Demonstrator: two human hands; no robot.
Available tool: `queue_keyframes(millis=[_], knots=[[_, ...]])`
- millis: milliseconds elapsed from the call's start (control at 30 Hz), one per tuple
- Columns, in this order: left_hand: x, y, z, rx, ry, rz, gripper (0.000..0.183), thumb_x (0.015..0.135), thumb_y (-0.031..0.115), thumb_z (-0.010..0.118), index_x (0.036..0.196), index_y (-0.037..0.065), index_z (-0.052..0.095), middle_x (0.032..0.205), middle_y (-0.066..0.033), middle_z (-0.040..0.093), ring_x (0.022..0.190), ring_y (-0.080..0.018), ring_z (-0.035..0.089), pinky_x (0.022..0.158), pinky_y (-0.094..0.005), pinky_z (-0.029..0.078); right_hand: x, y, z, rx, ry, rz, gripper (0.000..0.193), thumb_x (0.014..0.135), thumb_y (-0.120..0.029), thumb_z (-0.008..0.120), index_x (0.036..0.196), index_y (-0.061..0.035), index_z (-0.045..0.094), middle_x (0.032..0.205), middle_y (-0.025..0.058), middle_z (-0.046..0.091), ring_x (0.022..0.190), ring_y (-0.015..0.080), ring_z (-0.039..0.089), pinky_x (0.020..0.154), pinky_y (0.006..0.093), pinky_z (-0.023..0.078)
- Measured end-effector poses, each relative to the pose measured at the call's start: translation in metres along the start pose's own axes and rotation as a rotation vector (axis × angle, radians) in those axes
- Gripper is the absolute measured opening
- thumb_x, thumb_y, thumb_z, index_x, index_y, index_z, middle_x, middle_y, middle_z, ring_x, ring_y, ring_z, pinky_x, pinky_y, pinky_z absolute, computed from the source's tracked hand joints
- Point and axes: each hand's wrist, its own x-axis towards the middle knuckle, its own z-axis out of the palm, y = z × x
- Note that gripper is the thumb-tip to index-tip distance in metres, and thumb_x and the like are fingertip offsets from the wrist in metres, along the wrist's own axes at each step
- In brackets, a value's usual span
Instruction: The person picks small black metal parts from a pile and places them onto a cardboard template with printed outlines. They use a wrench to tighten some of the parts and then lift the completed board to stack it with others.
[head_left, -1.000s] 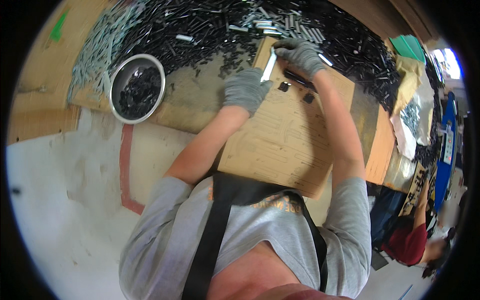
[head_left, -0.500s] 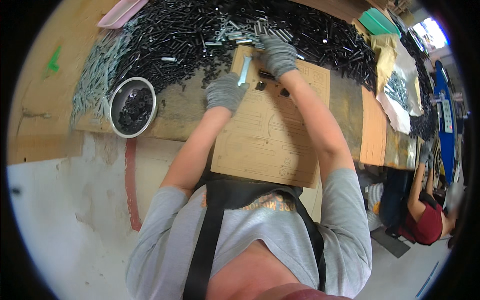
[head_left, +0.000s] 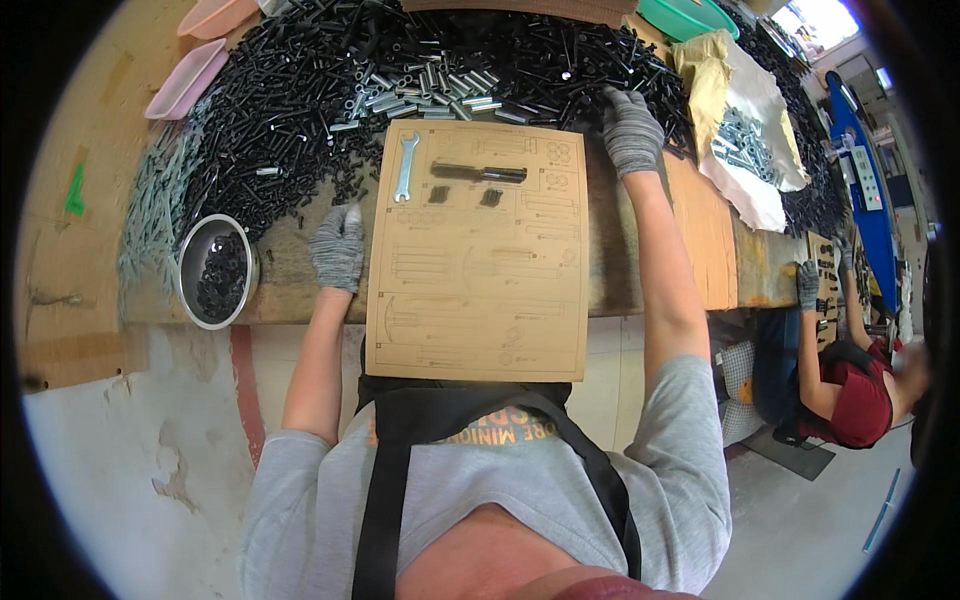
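A printed cardboard sheet [head_left: 480, 335] lies in front of me, its lower edge past the table's edge. On it rest an open-end wrench [head_left: 406, 168], a long black bolt-like part [head_left: 478, 172] and two small dark pieces, one the left black piece [head_left: 438, 194], the other the right black piece [head_left: 490, 198]. My left hand [head_left: 338, 248], in a grey glove, rests on the table beside the sheet's left edge, fingers loosely bent with nothing visible in them. My right hand [head_left: 632, 132], also gloved, reaches into the black bolts right of the sheet; its fingers are stretched out, tips partly hidden.
A heap of black bolts [head_left: 300, 95] spreads behind the sheet, with silver sleeves [head_left: 440, 92] among them. Flat wrenches [head_left: 150, 215] pile at the far left. A metal bowl [head_left: 190, 300] holds black pieces. Paper with silver bolts [head_left: 755, 200] lies right. A co-worker [head_left: 850, 400] is at far right.
My left hand has left the wrench and moved to the table left of the sheet. My right hand has moved from the silver sleeves to the black bolts at the right.
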Motion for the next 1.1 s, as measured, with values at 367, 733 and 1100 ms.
queue_keyframes(millis=[367,733,1100], knots=[[0.002,-0.018,0.007,-0.06,0.04,0.069,0.032,0.093,0.031,0.054,0.095,0.0,0.064,0.077,-0.0164,0.063,0.064,-0.027,0.056,0.065,-0.0358,0.046,0.026,0.001,-0.004,-0.382,-0.119,-0.502,0.033,0.087,-0.014,0.05,0.117,-0.0222,0.06,0.115,0.007,0.058,0.103,0.0258,0.059,0.076,0.0389,0.052],[0.01,-0.021,-0.013,-0.712,-0.157,-0.267,0.023,0.095,0.028,0.054,0.098,0.007,0.063,0.067,0.0032,0.057,0.049,-0.0021,0.045,0.04,-0.0172,0.035,-0.071,0.078,-0.015,0.308,0.204,0.052,0.024,0.077,-0.01,0.069,0.1,-0.0106,0.068,0.091,0.01,0.065,0.084,0.0242,0.064,0.077,0.0317,0.051],[0.012,0.056,-0.03,-0.682,-0.264,-0.126,0.031,0.094,0.031,0.055,0.106,0.003,0.062,0.072,0.0002,0.057,0.053,-0.0034,0.046,0.043,-0.0166,0.037,-0.138,0.112,-0.039,0.798,0.062,0.474,0.023,0.082,-0.006,0.068,0.105,-0.0027,0.067,0.089,0.0026,0.067,0.077,0.0095,0.06,0.073,0.0242,0.05]])
